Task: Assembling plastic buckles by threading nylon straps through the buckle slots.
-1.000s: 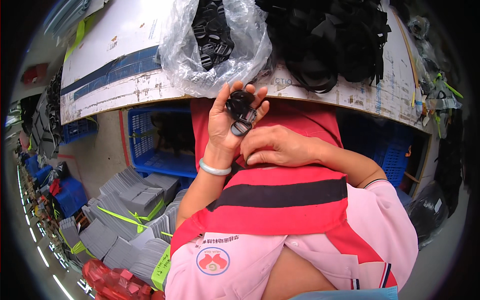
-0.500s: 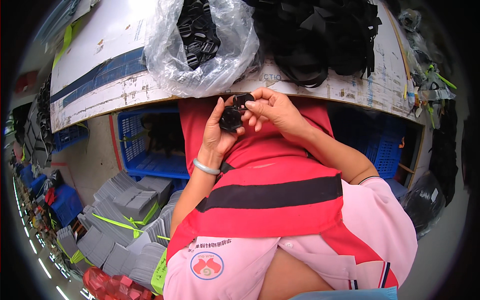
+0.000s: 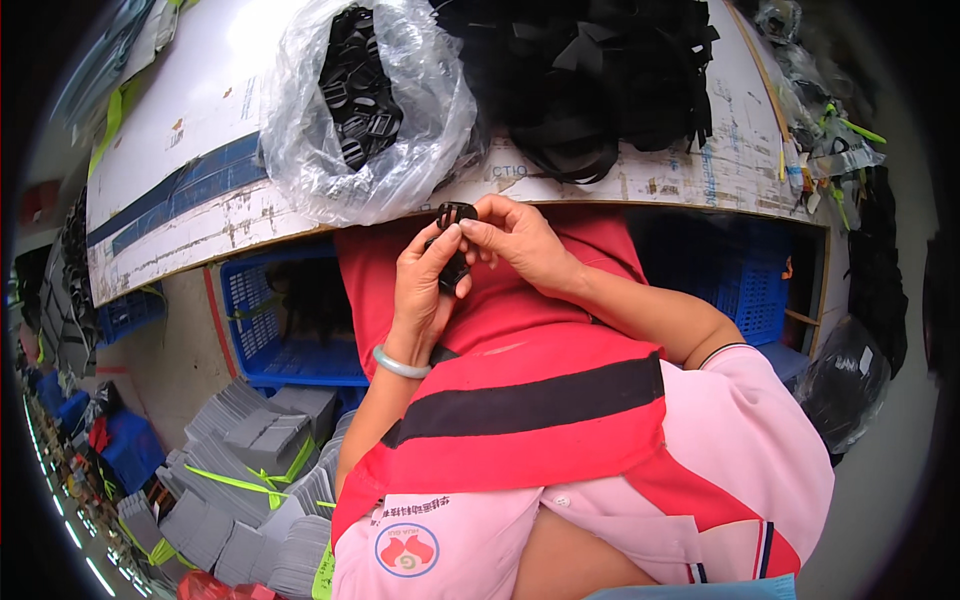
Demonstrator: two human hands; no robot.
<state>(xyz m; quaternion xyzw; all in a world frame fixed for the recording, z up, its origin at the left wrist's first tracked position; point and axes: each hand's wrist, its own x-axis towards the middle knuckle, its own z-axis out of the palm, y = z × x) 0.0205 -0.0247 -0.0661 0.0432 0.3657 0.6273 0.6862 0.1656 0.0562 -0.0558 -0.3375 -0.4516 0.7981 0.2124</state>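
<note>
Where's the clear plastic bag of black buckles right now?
In the head view, the clear plastic bag of black buckles lies on the white worktable, upper left of centre, just above the left hand and beside the pile of black straps.

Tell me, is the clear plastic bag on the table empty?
No, the clear plastic bag on the table holds many black buckles.

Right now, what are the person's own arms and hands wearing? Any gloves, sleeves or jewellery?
No gloves: both the left hand and the right hand are bare. The left wrist carries a smooth, pale green bangle. The right arm ends in a short pink sleeve with a thin dark trim at its cuff. Both forearms are uncovered. No rings or watch are visible.
</note>
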